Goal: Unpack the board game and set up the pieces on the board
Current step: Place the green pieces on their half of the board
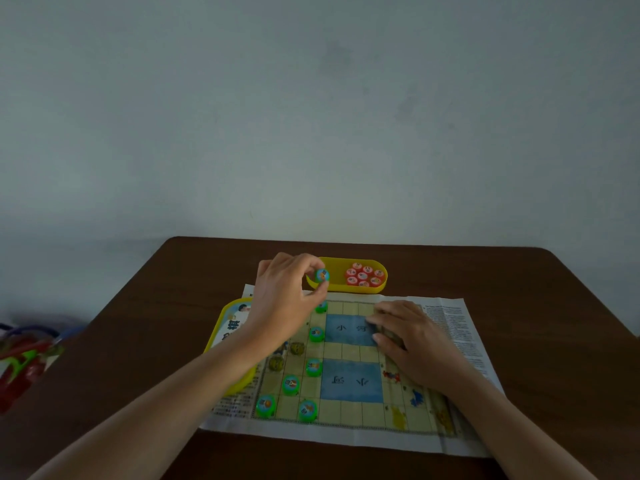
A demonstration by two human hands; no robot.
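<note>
- Fingers (306,263) of the left hand (284,299) are curled, and one green piece (322,275) is pinched at their tips, seen over the left end of the yellow tray (349,289).
- Red pieces (365,276) are packed close together in the right end of that tray.
- The right hand (415,344) is laid flat on the paper board (349,410), with its fingers mostly straight and nothing held.
- Six more green pieces (290,385) are set on squares down the board's left side.
- A yellow lid (221,327) is tucked partly under the board's left edge.
- Everything is laid on a brown table (156,306).
</note>
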